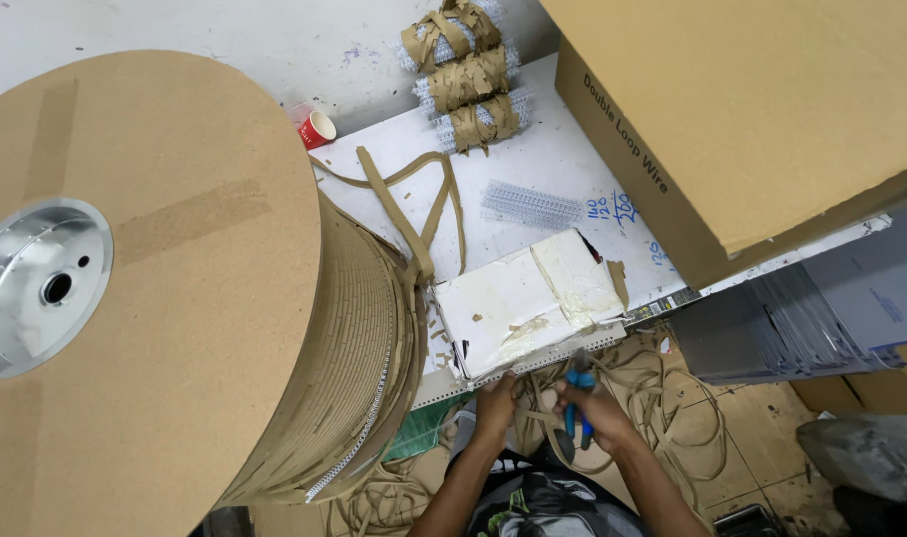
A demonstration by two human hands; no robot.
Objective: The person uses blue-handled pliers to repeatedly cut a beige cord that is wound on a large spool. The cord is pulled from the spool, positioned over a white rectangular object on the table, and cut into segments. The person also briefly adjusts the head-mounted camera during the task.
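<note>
My right hand [594, 408] grips blue-handled pliers [578, 383], their jaws at a strip of white double-loop binding wire [553, 356] that runs along the front edge of a taped white block [518, 298]. My left hand [495, 403] pinches the same wire strip just to the left of the pliers. The wire leads off a large cardboard spool [145, 288] with a metal hub at the left, wound with brown paper tape.
A big cardboard box [751, 109] sits at the upper right of the white table [563, 159]. Bundles of cut wire wrapped in brown paper [465, 80] lie at the back, with a short cut wire piece [531, 206] and a red cup [317, 129]. Loose paper strips [662, 398] litter the floor.
</note>
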